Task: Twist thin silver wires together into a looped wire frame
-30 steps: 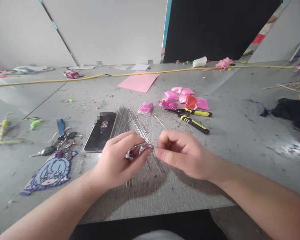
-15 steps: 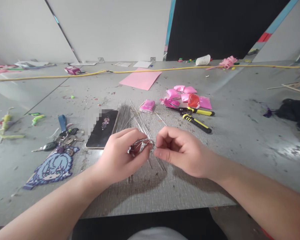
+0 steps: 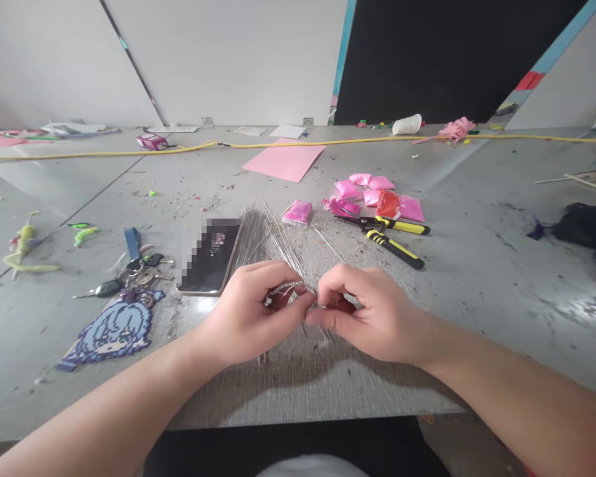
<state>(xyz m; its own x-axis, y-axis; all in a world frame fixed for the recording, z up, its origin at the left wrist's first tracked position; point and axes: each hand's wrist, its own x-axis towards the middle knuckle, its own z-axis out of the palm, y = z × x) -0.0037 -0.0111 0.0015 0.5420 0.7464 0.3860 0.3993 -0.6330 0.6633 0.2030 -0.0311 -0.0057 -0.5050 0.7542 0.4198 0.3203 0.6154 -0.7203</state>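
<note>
The bent wire piece (image 3: 279,292) is above the near middle of the desk (image 3: 481,258), grasped by the left hand (image 3: 258,311) between thumb and curled fingers. The right hand (image 3: 372,315) has its fingertips at the piece's right end; whether they pinch wire cannot be told. Expect a light, springy, slightly slippery piece; hold at the bunched strands. Material: thin, shiny, apparently metal. Straight, slender loose wires (image 3: 249,237) lie on the far side of the left hand.
</note>
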